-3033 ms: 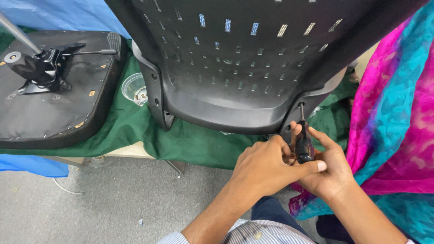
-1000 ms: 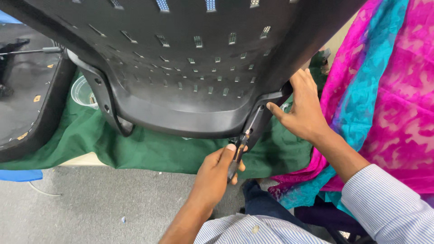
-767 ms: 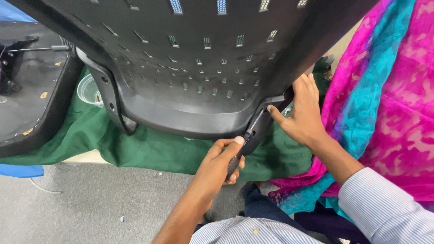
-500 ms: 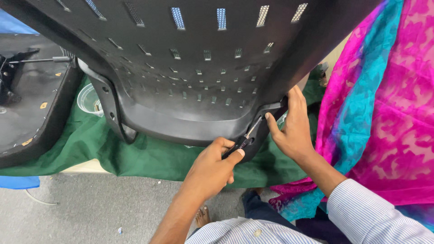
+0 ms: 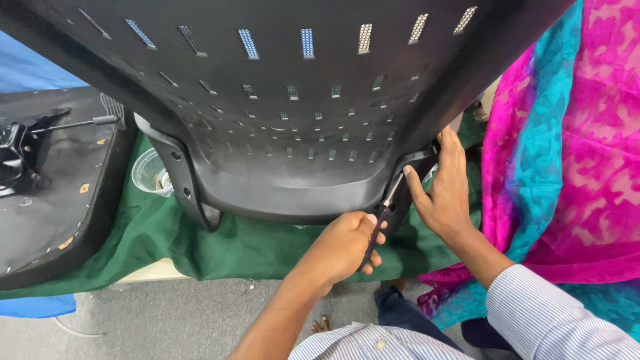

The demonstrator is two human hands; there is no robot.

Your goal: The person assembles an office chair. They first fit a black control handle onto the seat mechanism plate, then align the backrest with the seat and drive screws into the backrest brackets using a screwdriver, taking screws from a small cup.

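A black perforated plastic chair back [image 5: 287,133] fills the upper view, its lower edge over a green cloth [image 5: 200,247]. My left hand [image 5: 340,247] is shut on a black-handled screwdriver [image 5: 381,217], whose metal shaft points up into the chair back's right-hand bracket [image 5: 417,163]. My right hand [image 5: 443,193] lies flat against that bracket with its fingers spread and the thumb next to the screwdriver's shaft. The screwdriver's tip is hidden against the bracket.
An upturned black chair seat with its metal mechanism [image 5: 60,193] lies at the left on the cloth. A clear plastic cup [image 5: 150,175] sits behind the left bracket. Pink and teal fabric [image 5: 573,167] hangs at the right. Grey floor [image 5: 167,320] lies below.
Three seconds ago both hands held the screwdriver. Now my left hand holds it alone, raised against the bracket, and my right hand has moved up onto the bracket. The view has shifted closer.
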